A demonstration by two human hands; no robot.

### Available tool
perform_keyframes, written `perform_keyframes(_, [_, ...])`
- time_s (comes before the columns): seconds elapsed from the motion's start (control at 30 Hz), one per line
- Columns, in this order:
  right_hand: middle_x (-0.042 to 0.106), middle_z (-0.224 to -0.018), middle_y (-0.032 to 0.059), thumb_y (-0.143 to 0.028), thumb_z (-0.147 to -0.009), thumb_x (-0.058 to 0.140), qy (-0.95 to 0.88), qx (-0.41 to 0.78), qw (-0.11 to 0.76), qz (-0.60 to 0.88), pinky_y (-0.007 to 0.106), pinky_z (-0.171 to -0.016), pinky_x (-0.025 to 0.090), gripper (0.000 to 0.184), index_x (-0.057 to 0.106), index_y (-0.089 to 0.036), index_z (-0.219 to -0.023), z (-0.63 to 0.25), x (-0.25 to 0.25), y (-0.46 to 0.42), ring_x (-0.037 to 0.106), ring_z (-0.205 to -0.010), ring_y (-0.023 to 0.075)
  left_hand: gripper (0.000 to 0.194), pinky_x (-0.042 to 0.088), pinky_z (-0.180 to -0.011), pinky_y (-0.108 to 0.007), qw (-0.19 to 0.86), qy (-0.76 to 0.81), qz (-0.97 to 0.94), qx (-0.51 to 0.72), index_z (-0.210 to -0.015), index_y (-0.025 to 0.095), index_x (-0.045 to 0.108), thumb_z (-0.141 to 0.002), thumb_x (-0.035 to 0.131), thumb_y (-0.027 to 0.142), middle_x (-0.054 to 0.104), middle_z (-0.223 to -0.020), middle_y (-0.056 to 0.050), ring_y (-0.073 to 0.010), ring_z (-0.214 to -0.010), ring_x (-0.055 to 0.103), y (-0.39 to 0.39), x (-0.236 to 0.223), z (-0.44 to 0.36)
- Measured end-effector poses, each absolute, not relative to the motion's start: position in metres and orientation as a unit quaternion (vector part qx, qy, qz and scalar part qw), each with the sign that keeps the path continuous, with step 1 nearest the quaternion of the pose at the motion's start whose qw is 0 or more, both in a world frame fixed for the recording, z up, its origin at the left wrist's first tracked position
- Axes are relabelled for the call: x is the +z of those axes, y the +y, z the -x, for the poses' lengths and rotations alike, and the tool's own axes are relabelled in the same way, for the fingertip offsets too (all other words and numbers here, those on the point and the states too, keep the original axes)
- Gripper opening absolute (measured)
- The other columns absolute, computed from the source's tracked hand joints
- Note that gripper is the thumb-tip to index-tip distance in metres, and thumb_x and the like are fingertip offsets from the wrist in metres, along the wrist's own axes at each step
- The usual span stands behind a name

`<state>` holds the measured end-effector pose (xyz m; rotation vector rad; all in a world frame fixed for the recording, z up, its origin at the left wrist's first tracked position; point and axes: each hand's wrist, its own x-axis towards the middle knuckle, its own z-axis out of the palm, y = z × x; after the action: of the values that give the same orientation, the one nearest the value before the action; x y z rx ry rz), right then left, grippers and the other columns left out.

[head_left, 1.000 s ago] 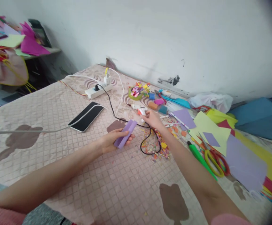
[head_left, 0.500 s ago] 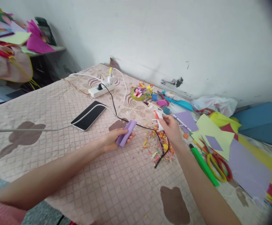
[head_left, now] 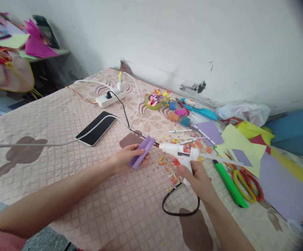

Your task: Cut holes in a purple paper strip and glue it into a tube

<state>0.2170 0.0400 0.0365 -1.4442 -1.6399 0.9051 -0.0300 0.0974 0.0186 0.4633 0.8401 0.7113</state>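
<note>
In my left hand (head_left: 126, 158) is a folded piece of purple paper (head_left: 142, 151), pinched between thumb and fingers over the middle of the table. My right hand (head_left: 197, 177) is wrapped around the handle of a white hot glue gun (head_left: 179, 151). Its dark nozzle points left and lies close to the purple paper's right edge; whether the two touch I cannot tell. A clear glue stick (head_left: 224, 159) juts from the gun's back end. The gun's black cord (head_left: 181, 214) loops below my right hand. Small colourful paper scraps (head_left: 171, 170) lie beneath the gun.
A black tablet-like device (head_left: 96, 129) with a cable across it lies left. Behind it sits a white power strip (head_left: 111, 99). To the right are a green cutter (head_left: 231, 184), scissors (head_left: 248, 186) and coloured paper sheets (head_left: 284, 186). A bowl of paper flowers (head_left: 153, 101) stands near the wall.
My right hand has lifted the glue gun off the table, brought it nearer and turned its nozzle toward the purple paper. The cord loop has shifted nearer. My left hand has barely moved.
</note>
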Motion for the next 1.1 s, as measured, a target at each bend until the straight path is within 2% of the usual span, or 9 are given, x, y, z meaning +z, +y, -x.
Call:
perform_keyframes(0.1, [0.056, -0.057, 0.0007, -0.042, -0.086, 0.058, -0.706, 0.271, 0.329, 0.566, 0.031, -0.054, 0.045, 0.026, 0.061, -0.021, -0.071, -0.210, 0.041, 0.035, 0.053, -0.056, 0.0184, 0.016, 0.060, -0.072, -0.029, 0.818, 0.405, -0.231, 0.336, -0.097, 0.013, 0.058, -0.084, 0.067, 0.011, 0.067, -0.085, -0.005, -0.0139, -0.077, 0.068, 0.096, 0.019, 0.030])
perform_keyframes(0.2, [0.066, -0.074, 0.0044, -0.041, -0.089, 0.054, -0.734, 0.234, 0.304, 0.561, 0.034, -0.063, 0.049, 0.023, 0.064, -0.020, -0.087, -0.205, 0.042, 0.030, 0.059, -0.067, 0.0221, 0.019, 0.059, -0.073, -0.029, 0.812, 0.409, -0.248, 0.334, -0.094, 0.013, 0.060, -0.080, 0.072, 0.013, 0.068, -0.084, -0.004, -0.0138, -0.077, 0.068, 0.095, 0.019, 0.030])
perform_keyframes(0.3, [0.069, -0.082, 0.0066, -0.041, -0.090, 0.052, -0.750, 0.213, 0.277, 0.562, 0.036, -0.068, 0.050, 0.024, 0.064, -0.020, -0.093, -0.204, 0.040, 0.028, 0.062, -0.075, 0.0249, 0.019, 0.059, -0.073, -0.028, 0.806, 0.409, -0.267, 0.333, -0.092, 0.014, 0.060, -0.079, 0.074, 0.016, 0.068, -0.083, -0.004, -0.0125, -0.075, 0.067, 0.095, 0.017, 0.030])
perform_keyframes(0.57, [0.062, -0.080, 0.0054, -0.038, -0.092, 0.048, -0.785, 0.165, 0.242, 0.546, 0.033, -0.062, 0.048, 0.018, 0.057, -0.023, -0.085, -0.199, 0.040, 0.026, 0.060, -0.072, 0.0226, 0.021, 0.056, -0.074, -0.028, 0.792, 0.412, -0.304, 0.332, -0.090, 0.015, 0.061, -0.077, 0.076, 0.021, 0.068, -0.082, -0.003, -0.0117, -0.072, 0.066, 0.093, 0.016, 0.030])
perform_keyframes(0.67, [0.061, -0.081, 0.0057, -0.035, -0.092, 0.047, -0.793, 0.165, 0.239, 0.536, 0.033, -0.064, 0.049, 0.016, 0.056, -0.023, -0.085, -0.197, 0.043, 0.027, 0.060, -0.075, 0.0227, 0.020, 0.056, -0.073, -0.027, 0.787, 0.417, -0.311, 0.331, -0.088, 0.015, 0.061, -0.076, 0.076, 0.022, 0.068, -0.081, -0.003, -0.0122, -0.071, 0.066, 0.093, 0.015, 0.031])
perform_keyframes(1.1, [0.063, -0.085, 0.0053, -0.025, -0.091, 0.047, -0.817, 0.161, 0.229, 0.503, 0.031, -0.068, 0.050, 0.010, 0.057, -0.024, -0.095, -0.197, 0.042, 0.026, 0.062, -0.080, 0.0229, 0.022, 0.056, -0.073, -0.027, 0.776, 0.420, -0.332, 0.334, -0.087, 0.016, 0.061, -0.074, 0.077, 0.023, 0.067, -0.082, -0.002, -0.0131, -0.075, 0.065, 0.094, 0.014, 0.030])
